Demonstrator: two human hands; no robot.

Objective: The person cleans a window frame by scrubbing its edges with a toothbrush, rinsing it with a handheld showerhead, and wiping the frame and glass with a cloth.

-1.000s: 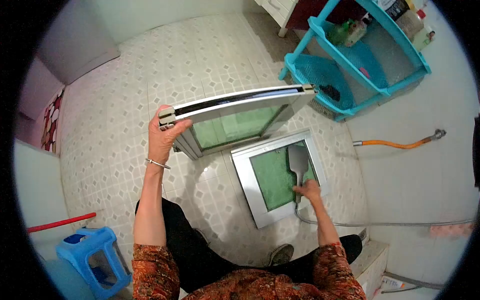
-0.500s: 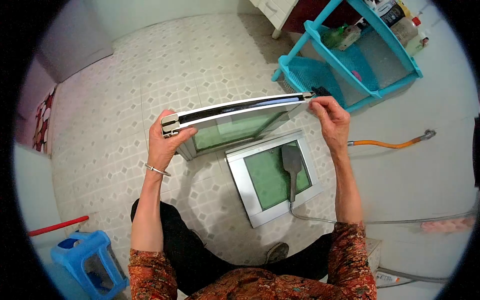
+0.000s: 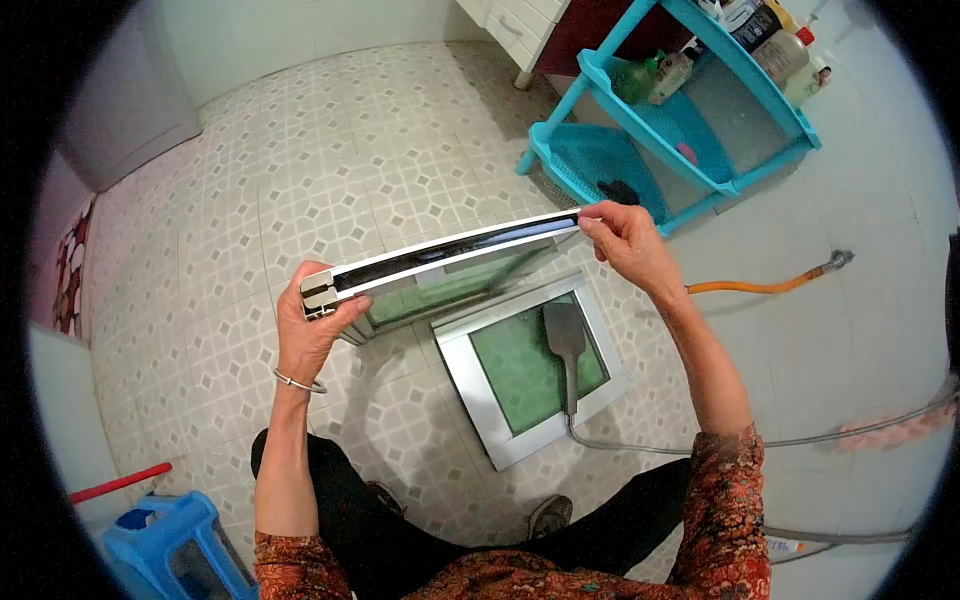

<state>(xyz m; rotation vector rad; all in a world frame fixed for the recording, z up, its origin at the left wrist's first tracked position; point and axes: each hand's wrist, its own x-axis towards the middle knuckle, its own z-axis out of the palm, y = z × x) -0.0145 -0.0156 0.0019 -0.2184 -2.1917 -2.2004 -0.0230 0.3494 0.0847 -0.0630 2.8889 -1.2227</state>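
A glass panel with a white frame stands on edge, tilted, between my hands. My left hand grips its left corner, thumb on the near side by the metal corner piece. At the right end of the top edge, my right hand is closed on the frame, fingertips over the corner. Below the panel, a second framed glass panel lies flat on the tiled floor. A grey shower head rests face down or up, I cannot tell which, on its green glass, its hose running right.
A turquoise shelf rack with bottles stands at the upper right. An orange hose is by the right wall. At the lower left are a blue plastic stool and a red rod. A white cabinet stands at the top.
My right hand has let go of the shower head, which now lies on the flat panel, and has moved up to the upright panel's right end. The view has shifted.
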